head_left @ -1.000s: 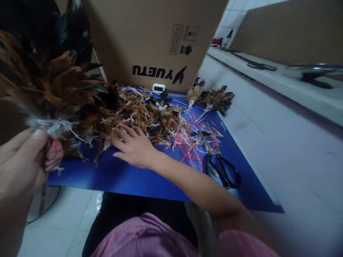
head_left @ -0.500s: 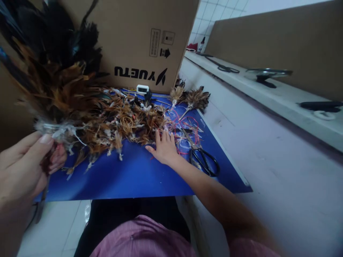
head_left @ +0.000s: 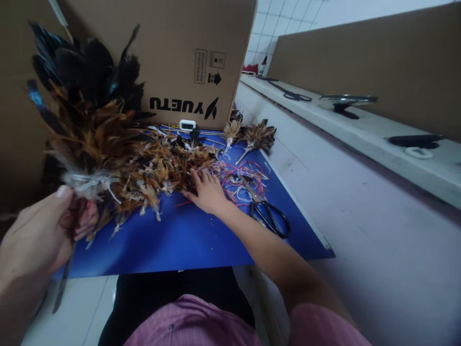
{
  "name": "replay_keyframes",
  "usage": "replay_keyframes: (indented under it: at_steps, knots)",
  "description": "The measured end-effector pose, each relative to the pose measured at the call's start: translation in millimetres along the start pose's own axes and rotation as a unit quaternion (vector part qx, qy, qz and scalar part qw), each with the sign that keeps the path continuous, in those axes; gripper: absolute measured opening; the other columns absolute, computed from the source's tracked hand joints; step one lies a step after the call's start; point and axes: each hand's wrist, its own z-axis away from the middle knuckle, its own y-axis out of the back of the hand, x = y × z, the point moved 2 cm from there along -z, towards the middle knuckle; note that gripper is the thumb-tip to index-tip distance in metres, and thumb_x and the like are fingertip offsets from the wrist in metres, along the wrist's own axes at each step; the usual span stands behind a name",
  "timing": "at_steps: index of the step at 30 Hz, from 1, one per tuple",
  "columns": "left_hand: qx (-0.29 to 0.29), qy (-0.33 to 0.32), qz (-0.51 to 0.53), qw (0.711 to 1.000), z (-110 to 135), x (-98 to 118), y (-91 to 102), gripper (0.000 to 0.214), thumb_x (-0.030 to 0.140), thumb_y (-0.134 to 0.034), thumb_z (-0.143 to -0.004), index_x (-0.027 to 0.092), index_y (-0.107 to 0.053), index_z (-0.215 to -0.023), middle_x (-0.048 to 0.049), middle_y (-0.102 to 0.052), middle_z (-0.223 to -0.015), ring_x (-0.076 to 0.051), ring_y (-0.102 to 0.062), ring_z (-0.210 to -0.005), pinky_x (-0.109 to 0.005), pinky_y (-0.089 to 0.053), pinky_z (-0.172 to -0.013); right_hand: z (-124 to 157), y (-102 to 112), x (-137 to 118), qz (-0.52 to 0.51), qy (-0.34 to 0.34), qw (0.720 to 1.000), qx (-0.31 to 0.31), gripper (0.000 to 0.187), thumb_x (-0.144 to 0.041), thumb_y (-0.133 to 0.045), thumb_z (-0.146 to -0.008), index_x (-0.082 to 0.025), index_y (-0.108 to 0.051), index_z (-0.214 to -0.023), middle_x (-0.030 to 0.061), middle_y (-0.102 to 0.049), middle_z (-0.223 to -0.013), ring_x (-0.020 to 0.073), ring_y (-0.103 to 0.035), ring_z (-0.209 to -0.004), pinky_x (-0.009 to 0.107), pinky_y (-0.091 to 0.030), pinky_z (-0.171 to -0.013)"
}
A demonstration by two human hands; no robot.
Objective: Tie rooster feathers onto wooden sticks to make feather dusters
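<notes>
One feather duster bound, plenty of loose clumps left

Holds the duster up over the left end of the blue desk, plumes in front of the cardboard carton. Grips its stick in left hand, fingers closed round it, thumb just below the whitish tie. Leaves stick's lower end hanging past the near left corner. Keeps right hand low at the right end of the loose pile, fingers slightly spread, thumb apart; pinching nothing visible, fingertips partly lost among feathers.

Looks well along on the duster: black plumes above brown, tie in place. Looks far from finished on the pile, spread over left and middle of desk, off any stick as far as shows. Also seem made up: pale bundle and darker bundle, side by side at the far right corner.

Around: string tangle just right of right hand, with scissors lying in it, handles toward the right edge. Likely to snag. White device at far edge, against carton, which blocks that side. Beyond right edge, a ledge with more tools, too blurred to name.
</notes>
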Motion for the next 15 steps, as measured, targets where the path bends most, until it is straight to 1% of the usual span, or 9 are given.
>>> replay_keyframes:
  at_steps: [2, 3, 4, 6, 8, 10, 12, 14, 15]
  knots:
    - [0.014, 0.079, 0.042, 0.996, -3, -3, -8.1, 0.033, 0.039, -0.054, -0.083, 0.016, -0.051, -0.059, -0.0007, -0.042, -0.046, -0.008, -0.034, -0.038, -0.02, -0.028, -0.03, 23, 2, 22, 0.028, 0.011, 0.999, -0.019, 0.072, -0.06, -0.038, -0.091, -0.018, -0.028, -0.149, 0.018, -0.037, -0.148, 0.0343, -0.031, -0.137, 0.051, -0.021, -0.11]
    - [0.025, 0.095, 0.06, 0.993, -5, -3, -12.8, 0.031, 0.037, -0.057, -0.081, 0.016, -0.051, -0.059, -0.0005, -0.042, -0.047, -0.008, -0.035, -0.039, -0.02, -0.027, -0.03, 33, 2, 34, 0.04, 0.015, 0.998, -0.035, 0.065, -0.057, -0.036, -0.093, -0.019, -0.035, -0.146, 0.0158, -0.04, -0.148, 0.0333, -0.031, -0.138, 0.053, -0.018, -0.111]
    - [0.028, 0.099, 0.072, 0.992, -8, -3, -18.3, 0.026, 0.035, -0.059, -0.079, 0.016, -0.053, -0.062, -0.0004, -0.043, -0.048, -0.009, -0.036, -0.039, -0.02, -0.027, -0.031, 41, 2, 45, 0.052, 0.009, 0.998, -0.042, 0.06, -0.053, -0.033, -0.095, -0.019, -0.04, -0.143, 0.014, -0.041, -0.148, 0.0316, -0.033, -0.137, 0.052, -0.018, -0.112]
    - [0.03, 0.086, 0.086, 0.992, -14, -2, -30.2, 0.022, 0.032, -0.062, -0.078, 0.015, -0.054, -0.065, 0.0003, -0.044, -0.05, -0.008, -0.037, -0.04, -0.019, -0.026, -0.033, 53, 4, 63, 0.073, -0.012, 0.996, -0.042, 0.052, -0.047, -0.035, -0.096, -0.017, -0.048, -0.137, 0.0141, -0.043, -0.146, 0.0322, -0.034, -0.137, 0.053, -0.021, -0.111]
    - [0.013, 0.055, 0.095, 0.994, -19, -1, -43.3, 0.018, 0.029, -0.062, -0.078, 0.014, -0.056, -0.069, 0.0008, -0.045, -0.051, -0.008, -0.038, -0.042, -0.018, -0.026, -0.034, 59, 12, 72, 0.071, -0.029, 0.997, -0.02, 0.046, -0.043, -0.038, -0.096, -0.015, -0.057, -0.128, 0.0153, -0.048, -0.142, 0.0336, -0.035, -0.136, 0.053, -0.023, -0.11]
    - [0.001, 0.033, 0.11, 0.993, -24, 1, -57.0, 0.014, 0.027, -0.064, -0.077, 0.015, -0.056, -0.074, 0.0024, -0.044, -0.05, -0.008, -0.038, -0.042, -0.018, -0.027, -0.035, 61, 23, 68, 0.031, -0.03, 0.999, 0.02, 0.04, -0.039, -0.041, -0.095, -0.013, -0.064, -0.117, 0.0164, -0.054, -0.136, 0.0332, -0.041, -0.132, 0.052, -0.027, -0.109]
    - [-0.004, 0.024, 0.132, 0.991, -27, 0, -71.7, 0.016, 0.024, -0.068, -0.074, 0.018, -0.056, -0.082, 0.0038, -0.046, -0.052, -0.008, -0.039, -0.043, -0.018, -0.029, -0.036, 60, 35, 54, -0.06, -0.017, 0.996, 0.06, 0.033, -0.033, -0.046, -0.093, -0.013, -0.067, -0.108, 0.0155, -0.062, -0.123, 0.0293, -0.051, -0.121, 0.046, -0.035, -0.105]
    - [-0.005, 0.017, 0.154, 0.988, -29, -2, -87.7, 0.025, 0.02, -0.072, -0.07, 0.02, -0.054, -0.088, 0.0039, -0.052, -0.061, -0.007, -0.043, -0.044, -0.018, -0.031, -0.037, 58, 43, 34, -0.204, -0.007, 0.976, 0.07, 0.026, -0.031, -0.052, -0.09, -0.015, -0.068, -0.105, 0.0113, -0.067, -0.109, 0.0228, -0.06, -0.104, 0.039, -0.044, -0.095]
    - [-0.008, 0.015, 0.161, 0.987, -30, -4, -96.2, 0.029, 0.018, -0.073, -0.068, 0.02, -0.052, -0.088, 0.0043, -0.053, -0.062, -0.007, -0.044, -0.044, -0.018, -0.033, -0.038, 56, 44, 22, -0.29, -0.009, 0.956, 0.055, 0.025, -0.031, -0.054, -0.089, -0.017, -0.067, -0.105, 0.0089, -0.068, -0.105, 0.0196, -0.063, -0.096, 0.035, -0.047, -0.089]
